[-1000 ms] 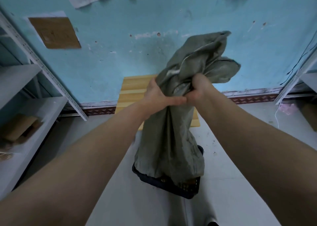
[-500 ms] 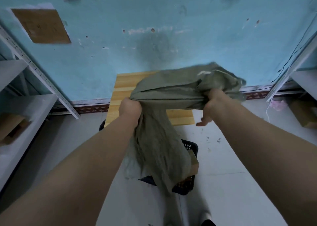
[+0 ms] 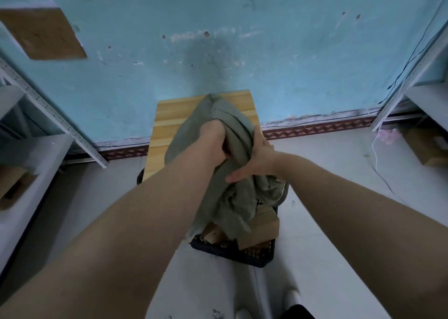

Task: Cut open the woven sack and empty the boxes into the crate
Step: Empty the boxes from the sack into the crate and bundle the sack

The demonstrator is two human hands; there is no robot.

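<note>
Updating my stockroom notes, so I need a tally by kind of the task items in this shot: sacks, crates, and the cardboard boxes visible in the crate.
Woven sack: 1, bunched in both hands
Dark crate: 1, on the floor
Cardboard boxes showing in the crate: at least 2, a large one and a smaller one; the sack hides the rest
Total: 4 visible

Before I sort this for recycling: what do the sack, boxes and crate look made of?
Sack: grey-green woven plastic, seemingly; matte, limp, creased. Boxes: brown cardboard, matte, flat-sided. Crate: dark plastic, probably; lattice wall.
</note>
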